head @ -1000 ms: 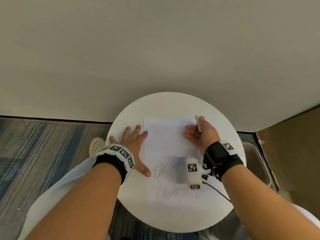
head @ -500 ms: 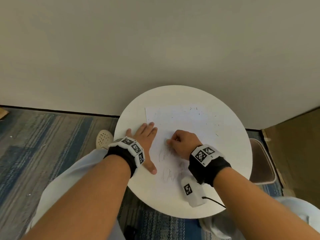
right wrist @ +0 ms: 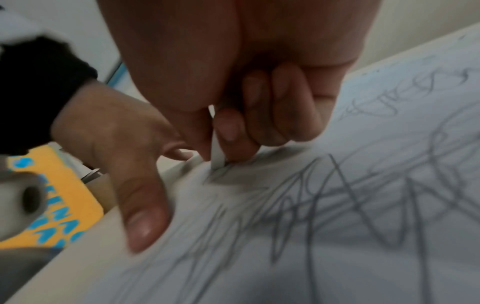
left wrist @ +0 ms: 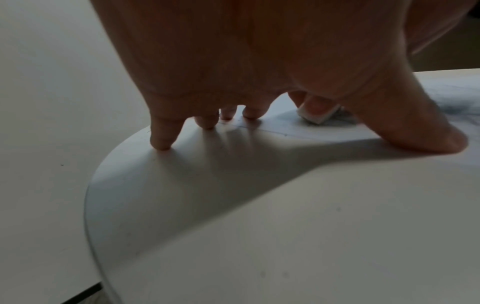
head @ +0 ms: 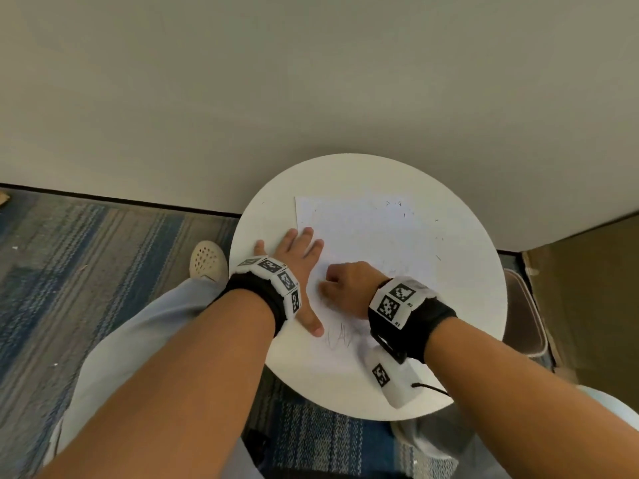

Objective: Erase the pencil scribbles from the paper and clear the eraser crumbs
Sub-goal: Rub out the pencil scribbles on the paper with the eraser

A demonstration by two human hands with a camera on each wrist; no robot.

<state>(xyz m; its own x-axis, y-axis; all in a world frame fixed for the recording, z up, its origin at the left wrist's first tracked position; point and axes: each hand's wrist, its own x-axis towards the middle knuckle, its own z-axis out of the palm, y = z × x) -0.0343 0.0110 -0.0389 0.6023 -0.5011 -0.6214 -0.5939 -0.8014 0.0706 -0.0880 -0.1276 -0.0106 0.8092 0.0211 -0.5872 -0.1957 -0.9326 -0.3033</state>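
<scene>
Paper (head: 363, 236) lies on the round table (head: 466, 305), pinned at its left edge by the flat, spread left hand (head: 297, 267). Just right of that thumb, the right hand (head: 349, 288) pinches a thin white eraser (right wrist: 217, 152), edge down on the pencil scribbles (right wrist: 337, 195), which probably continue toward the wrist; crumbs (head: 408, 212) lie beyond the knuckles

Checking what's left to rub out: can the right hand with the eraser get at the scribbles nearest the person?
Probably yes. The right hand holds the eraser on the paper, and those scribbles lie uncovered beside the left hand's thumb.
</scene>
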